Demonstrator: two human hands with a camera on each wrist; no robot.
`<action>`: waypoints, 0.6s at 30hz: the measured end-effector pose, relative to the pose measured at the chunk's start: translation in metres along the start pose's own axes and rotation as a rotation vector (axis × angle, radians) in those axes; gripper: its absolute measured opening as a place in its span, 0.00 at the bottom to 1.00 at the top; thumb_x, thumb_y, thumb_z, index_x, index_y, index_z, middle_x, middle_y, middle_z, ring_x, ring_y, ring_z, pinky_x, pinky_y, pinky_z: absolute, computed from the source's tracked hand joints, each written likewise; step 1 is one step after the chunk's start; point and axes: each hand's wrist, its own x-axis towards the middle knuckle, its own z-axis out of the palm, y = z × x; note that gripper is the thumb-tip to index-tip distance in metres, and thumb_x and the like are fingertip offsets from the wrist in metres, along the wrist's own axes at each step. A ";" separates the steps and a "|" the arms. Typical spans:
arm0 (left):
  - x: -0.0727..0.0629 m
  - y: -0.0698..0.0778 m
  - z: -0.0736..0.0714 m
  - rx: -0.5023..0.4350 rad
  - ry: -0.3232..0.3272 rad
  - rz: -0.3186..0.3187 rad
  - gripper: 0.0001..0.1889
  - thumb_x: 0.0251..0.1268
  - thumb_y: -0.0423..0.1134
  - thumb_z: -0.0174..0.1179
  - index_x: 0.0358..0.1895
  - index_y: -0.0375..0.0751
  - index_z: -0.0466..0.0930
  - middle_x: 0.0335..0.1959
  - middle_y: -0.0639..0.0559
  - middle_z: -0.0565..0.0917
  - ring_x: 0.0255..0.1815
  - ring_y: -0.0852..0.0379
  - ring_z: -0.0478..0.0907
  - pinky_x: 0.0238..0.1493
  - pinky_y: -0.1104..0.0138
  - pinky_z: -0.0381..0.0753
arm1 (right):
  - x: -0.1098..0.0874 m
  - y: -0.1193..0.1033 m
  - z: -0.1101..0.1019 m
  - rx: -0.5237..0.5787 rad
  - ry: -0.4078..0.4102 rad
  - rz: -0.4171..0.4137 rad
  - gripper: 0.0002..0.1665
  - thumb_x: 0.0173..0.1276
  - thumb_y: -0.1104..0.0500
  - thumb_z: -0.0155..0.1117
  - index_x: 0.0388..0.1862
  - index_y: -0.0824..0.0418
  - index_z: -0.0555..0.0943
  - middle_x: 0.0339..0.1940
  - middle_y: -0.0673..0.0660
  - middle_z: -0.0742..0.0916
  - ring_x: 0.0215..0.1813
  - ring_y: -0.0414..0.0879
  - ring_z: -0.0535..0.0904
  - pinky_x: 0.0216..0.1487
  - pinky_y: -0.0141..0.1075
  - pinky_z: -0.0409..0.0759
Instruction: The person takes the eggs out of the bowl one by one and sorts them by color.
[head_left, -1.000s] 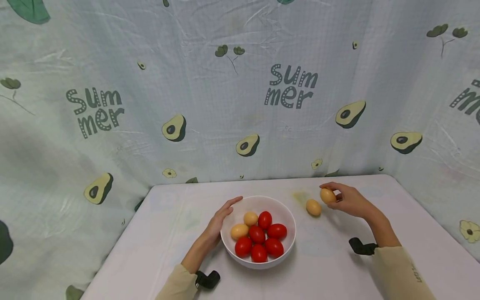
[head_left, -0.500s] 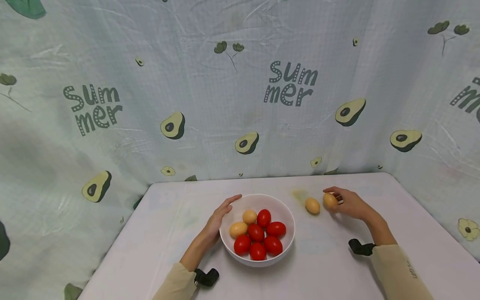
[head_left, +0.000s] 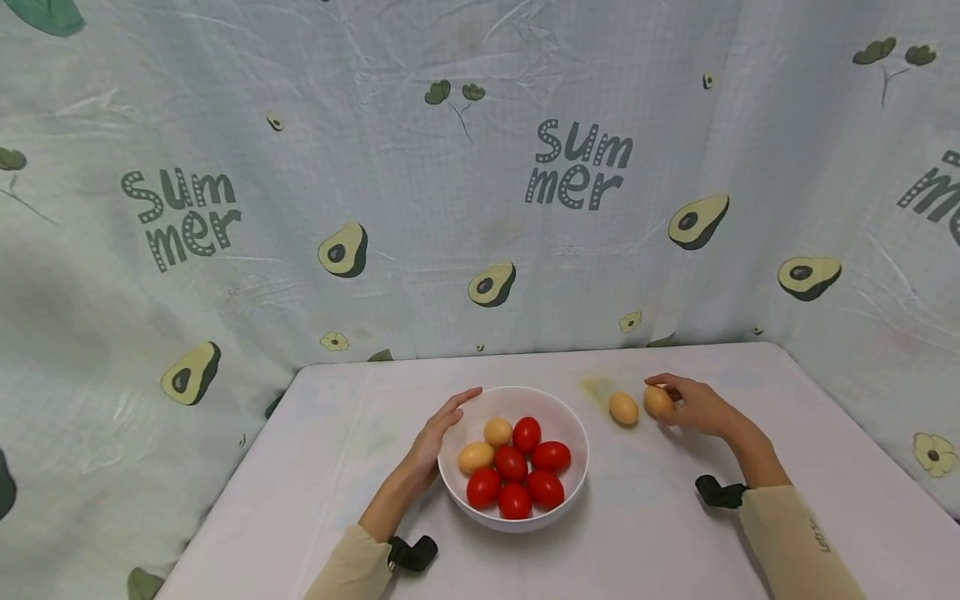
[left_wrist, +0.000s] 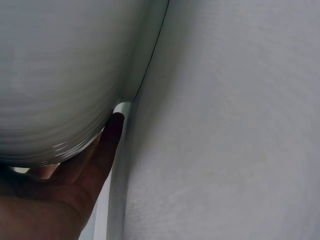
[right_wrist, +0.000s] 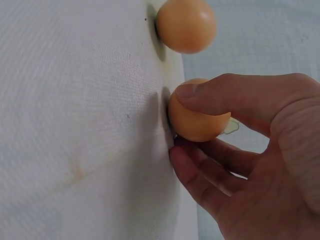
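A white bowl (head_left: 555, 408) stands on the table, holding several smooth red oval things (head_left: 551, 457), whose kind I cannot tell, and two light-brown eggs (head_left: 476, 458). My left hand (head_left: 429, 442) rests along the bowl's left side with its fingers stretched out; the left wrist view shows fingers (left_wrist: 107, 150) against the outer wall. Over to the right, my right hand (head_left: 697, 406) pinches a brown egg (right_wrist: 200, 117) between thumb and fingers, low at the table surface. Another brown egg (head_left: 623, 408) lies just left of it, untouched.
The white-covered table (head_left: 360, 417) ends at a back edge close behind the eggs. A printed cloth (head_left: 420, 208) hangs behind it. Black camera mounts (head_left: 720, 492) sit on both wrists. A yellowish stain (head_left: 598, 390) marks the cover near the loose egg.
My right hand has lowered the egg from slightly raised to the table surface, keeping its pinch. The left hand and bowl stay put; the head view has shifted slightly.
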 end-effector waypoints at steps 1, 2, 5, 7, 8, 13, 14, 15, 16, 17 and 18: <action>0.000 0.000 0.000 0.000 -0.004 0.001 0.28 0.83 0.44 0.33 0.81 0.50 0.61 0.85 0.47 0.56 0.85 0.42 0.53 0.85 0.47 0.48 | 0.000 0.000 0.000 0.000 -0.004 0.003 0.38 0.61 0.60 0.73 0.69 0.69 0.73 0.55 0.69 0.84 0.54 0.59 0.79 0.50 0.47 0.80; 0.000 0.000 0.000 -0.003 -0.009 0.004 0.28 0.83 0.44 0.33 0.81 0.50 0.60 0.85 0.46 0.56 0.85 0.43 0.54 0.85 0.47 0.48 | 0.000 0.000 0.000 0.001 -0.007 0.009 0.38 0.61 0.60 0.73 0.70 0.68 0.73 0.55 0.69 0.84 0.54 0.59 0.79 0.51 0.49 0.80; 0.000 -0.001 -0.001 -0.010 -0.024 0.012 0.28 0.83 0.44 0.32 0.82 0.48 0.59 0.85 0.46 0.56 0.84 0.43 0.55 0.85 0.47 0.49 | -0.001 -0.002 0.000 0.005 -0.012 0.017 0.38 0.61 0.61 0.73 0.70 0.68 0.73 0.57 0.71 0.83 0.57 0.62 0.79 0.53 0.53 0.80; 0.000 -0.001 -0.001 -0.012 -0.029 0.014 0.28 0.83 0.43 0.32 0.82 0.48 0.59 0.85 0.45 0.56 0.84 0.43 0.55 0.85 0.47 0.49 | -0.001 -0.003 -0.001 0.006 -0.017 0.020 0.37 0.62 0.61 0.72 0.70 0.68 0.73 0.58 0.71 0.83 0.57 0.62 0.79 0.54 0.55 0.80; 0.000 -0.001 -0.001 -0.012 -0.031 0.014 0.28 0.83 0.43 0.32 0.82 0.48 0.59 0.85 0.45 0.56 0.84 0.42 0.55 0.85 0.47 0.48 | -0.001 -0.003 -0.001 0.008 -0.019 0.021 0.37 0.62 0.61 0.72 0.70 0.68 0.73 0.58 0.71 0.83 0.57 0.62 0.79 0.55 0.55 0.80; 0.001 -0.001 -0.001 -0.010 -0.029 0.011 0.28 0.83 0.43 0.32 0.81 0.50 0.59 0.85 0.46 0.56 0.84 0.43 0.54 0.86 0.48 0.48 | -0.003 -0.004 -0.002 0.011 -0.029 0.018 0.36 0.62 0.61 0.72 0.69 0.68 0.74 0.58 0.70 0.84 0.57 0.61 0.79 0.55 0.55 0.80; 0.000 -0.001 -0.001 -0.009 -0.026 0.010 0.28 0.83 0.43 0.32 0.81 0.50 0.60 0.85 0.47 0.57 0.84 0.44 0.54 0.86 0.48 0.49 | -0.003 -0.005 -0.002 0.011 -0.030 0.017 0.36 0.62 0.61 0.72 0.69 0.68 0.74 0.58 0.69 0.83 0.57 0.61 0.79 0.55 0.55 0.80; 0.001 0.000 -0.001 -0.009 -0.025 0.009 0.28 0.83 0.43 0.33 0.81 0.50 0.60 0.85 0.47 0.57 0.84 0.44 0.54 0.86 0.48 0.49 | -0.003 -0.005 -0.002 0.010 -0.031 0.016 0.36 0.62 0.61 0.72 0.69 0.68 0.74 0.58 0.69 0.83 0.57 0.61 0.79 0.55 0.56 0.80; 0.001 0.000 0.000 -0.010 -0.023 0.009 0.28 0.83 0.43 0.33 0.81 0.50 0.60 0.85 0.48 0.57 0.84 0.44 0.54 0.86 0.48 0.49 | -0.003 -0.005 -0.002 0.010 -0.032 0.016 0.36 0.62 0.61 0.72 0.69 0.68 0.74 0.58 0.69 0.83 0.57 0.61 0.79 0.55 0.55 0.80; 0.001 0.000 0.000 -0.009 -0.022 0.008 0.28 0.83 0.43 0.32 0.81 0.50 0.60 0.85 0.48 0.57 0.84 0.44 0.54 0.86 0.48 0.49 | -0.003 -0.005 -0.002 0.010 -0.034 0.016 0.37 0.62 0.61 0.72 0.69 0.68 0.74 0.58 0.70 0.83 0.57 0.61 0.79 0.55 0.55 0.80; 0.000 0.000 0.000 -0.009 -0.020 0.007 0.28 0.83 0.43 0.32 0.81 0.50 0.60 0.85 0.48 0.57 0.85 0.44 0.54 0.86 0.48 0.49 | -0.003 -0.004 -0.002 0.010 -0.035 0.019 0.37 0.62 0.61 0.72 0.70 0.67 0.74 0.58 0.69 0.83 0.57 0.61 0.79 0.55 0.55 0.80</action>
